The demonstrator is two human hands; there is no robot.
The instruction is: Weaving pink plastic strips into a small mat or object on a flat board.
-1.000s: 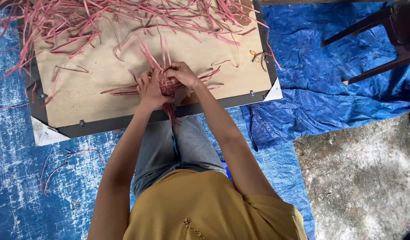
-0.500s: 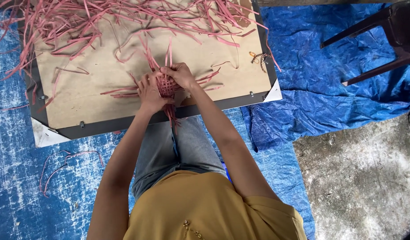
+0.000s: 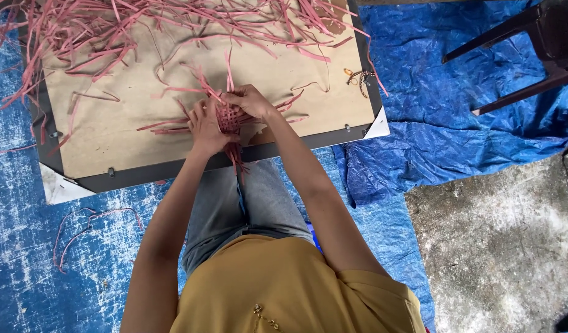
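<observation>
Both hands, left hand (image 3: 205, 126) and right hand (image 3: 250, 100), pinch the pink woven piece (image 3: 228, 117): light, floppy, hold woven centre, not loose strips.

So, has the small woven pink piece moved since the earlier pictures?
No. The woven pink piece is in the same spot between both hands, near the board's front edge.

The pile of pink strips (image 3: 111, 31) runs off the far and left edges. A dark chair (image 3: 530, 49), far right, is cut off. The left hand (image 3: 205, 126) and right hand (image 3: 250, 102) hide much of the small woven piece (image 3: 228, 117). A small object (image 3: 358, 77) near the board's (image 3: 111, 129) right edge is too small to identify.
</observation>
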